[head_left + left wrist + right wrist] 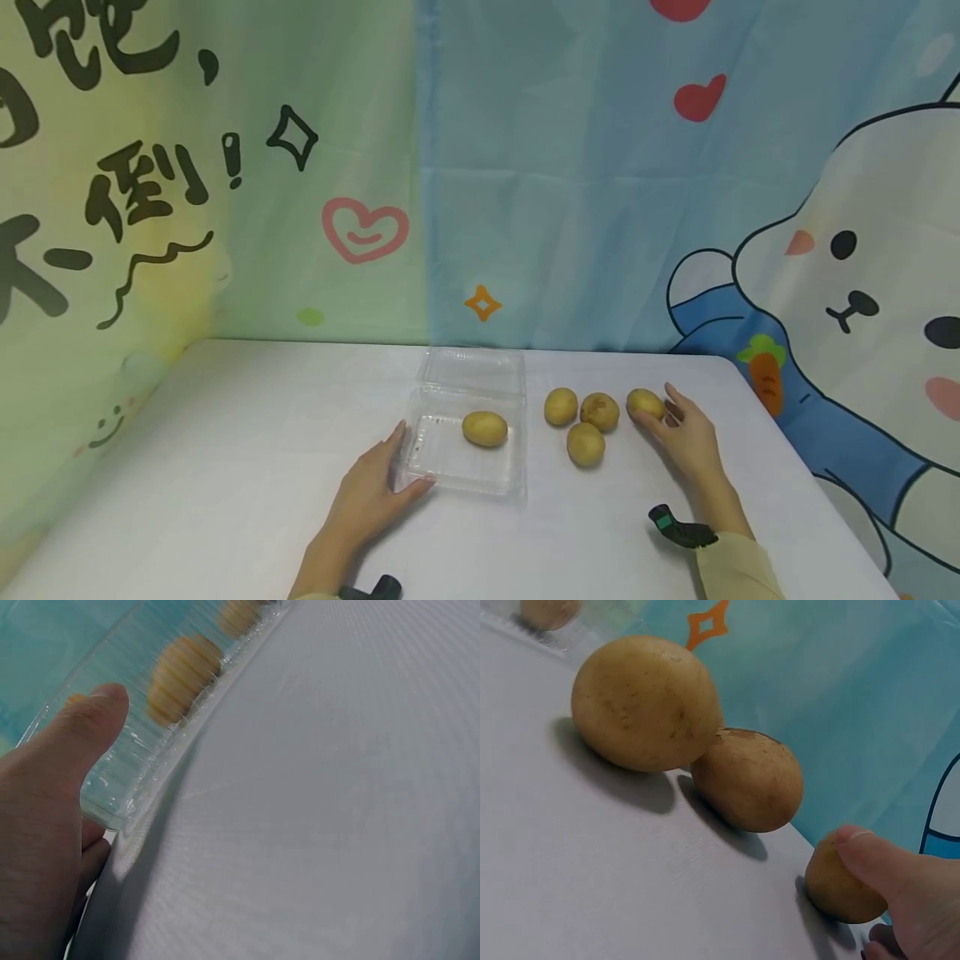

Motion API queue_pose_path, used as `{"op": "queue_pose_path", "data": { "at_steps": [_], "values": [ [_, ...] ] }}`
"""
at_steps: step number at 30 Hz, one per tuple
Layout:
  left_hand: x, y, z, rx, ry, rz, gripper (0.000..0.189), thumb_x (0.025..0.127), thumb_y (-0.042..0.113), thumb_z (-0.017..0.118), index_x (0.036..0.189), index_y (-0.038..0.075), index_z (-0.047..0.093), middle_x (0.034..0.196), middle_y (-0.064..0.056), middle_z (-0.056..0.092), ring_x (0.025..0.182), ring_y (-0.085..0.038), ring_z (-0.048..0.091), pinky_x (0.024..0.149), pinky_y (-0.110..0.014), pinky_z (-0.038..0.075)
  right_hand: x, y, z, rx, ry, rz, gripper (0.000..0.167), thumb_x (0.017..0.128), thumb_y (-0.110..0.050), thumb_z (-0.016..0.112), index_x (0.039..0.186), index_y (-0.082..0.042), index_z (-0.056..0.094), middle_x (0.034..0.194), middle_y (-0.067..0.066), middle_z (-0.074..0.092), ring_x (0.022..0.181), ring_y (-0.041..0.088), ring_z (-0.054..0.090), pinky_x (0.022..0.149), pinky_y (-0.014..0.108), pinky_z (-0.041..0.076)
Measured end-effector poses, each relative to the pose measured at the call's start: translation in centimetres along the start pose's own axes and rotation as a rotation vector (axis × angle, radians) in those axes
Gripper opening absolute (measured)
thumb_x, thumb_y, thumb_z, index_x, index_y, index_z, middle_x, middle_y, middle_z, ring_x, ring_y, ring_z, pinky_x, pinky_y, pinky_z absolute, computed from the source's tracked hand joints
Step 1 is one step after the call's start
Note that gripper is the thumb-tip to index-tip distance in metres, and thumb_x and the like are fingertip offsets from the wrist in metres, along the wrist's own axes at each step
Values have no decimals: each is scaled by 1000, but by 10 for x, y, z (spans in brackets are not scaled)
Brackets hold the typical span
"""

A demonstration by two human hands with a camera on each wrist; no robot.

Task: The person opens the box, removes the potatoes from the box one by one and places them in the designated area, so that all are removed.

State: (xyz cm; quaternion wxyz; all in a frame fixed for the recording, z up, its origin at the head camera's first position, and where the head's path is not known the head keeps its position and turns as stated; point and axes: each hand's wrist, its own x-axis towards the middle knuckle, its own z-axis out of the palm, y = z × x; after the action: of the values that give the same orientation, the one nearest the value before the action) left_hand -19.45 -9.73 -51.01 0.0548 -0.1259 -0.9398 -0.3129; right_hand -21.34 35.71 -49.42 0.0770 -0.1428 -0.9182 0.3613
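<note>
A clear plastic clamshell box [465, 473] lies on the white table with its lid folded back, and one potato [485, 428] sits inside it. My left hand [366, 492] rests at the box's near left corner, thumb along the front edge and straight fingers by the left side. In the left wrist view the thumb [94, 724] lies against the ribbed clear wall. At the right, my right hand [686, 432] holds a potato [645, 403] between thumb and fingers. In the right wrist view this potato [836, 885] touches the table, partly covered by the thumb.
Several more potatoes [586, 444] lie grouped between the box and my right hand. A printed cloth [555, 250] hangs behind the table's [247, 433] far edge. Dark wrist devices [681, 528] are on both wrists.
</note>
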Motion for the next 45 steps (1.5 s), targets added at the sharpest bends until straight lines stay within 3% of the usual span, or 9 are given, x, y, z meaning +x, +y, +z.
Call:
{"op": "queue_pose_path", "data": {
  "at_steps": [6, 27, 31, 39, 45],
  "values": [
    [-1, 1, 0, -12, 14, 14, 93, 75, 63, 67, 146, 10, 38, 139, -15, 52, 126, -35, 51, 106, -49, 41, 1, -1, 0, -6, -26, -38, 86, 86, -53, 61, 148, -3, 28, 148, 28, 33, 133, 45, 37, 105, 49, 41],
    [0, 1, -4, 11, -17, -10, 95, 76, 64, 65, 148, 11, 34, 141, -16, 50, 128, -35, 49, 108, -49, 40, -10, -1, 5, 14, -33, -42, 83, 85, -53, 64, 147, -6, 35, 147, 24, 38, 132, 44, 40, 105, 50, 41],
    [0, 2, -6, 3, -15, -5, 94, 76, 63, 66, 148, 11, 34, 141, -16, 50, 129, -35, 49, 108, -49, 39, -11, -4, 4, 20, -66, -52, 79, 86, -48, 64, 147, -6, 35, 148, 24, 37, 132, 44, 40, 106, 50, 40],
    [1, 1, -5, 4, 1, 17, 93, 76, 62, 66, 147, 10, 36, 140, -16, 51, 127, -34, 50, 107, -48, 41, -17, -6, 0, 16, -161, -23, 83, 86, -54, 61, 149, -11, 30, 151, 24, 32, 135, 45, 34, 109, 55, 35],
    [1, 1, -5, -1, 2, 16, 93, 76, 62, 67, 147, 10, 36, 140, -16, 51, 127, -35, 50, 107, -48, 41, -19, -4, -6, 31, -164, -78, 77, 90, -51, 57, 147, -6, 33, 150, 24, 35, 134, 44, 36, 108, 55, 35]
  ]
}}
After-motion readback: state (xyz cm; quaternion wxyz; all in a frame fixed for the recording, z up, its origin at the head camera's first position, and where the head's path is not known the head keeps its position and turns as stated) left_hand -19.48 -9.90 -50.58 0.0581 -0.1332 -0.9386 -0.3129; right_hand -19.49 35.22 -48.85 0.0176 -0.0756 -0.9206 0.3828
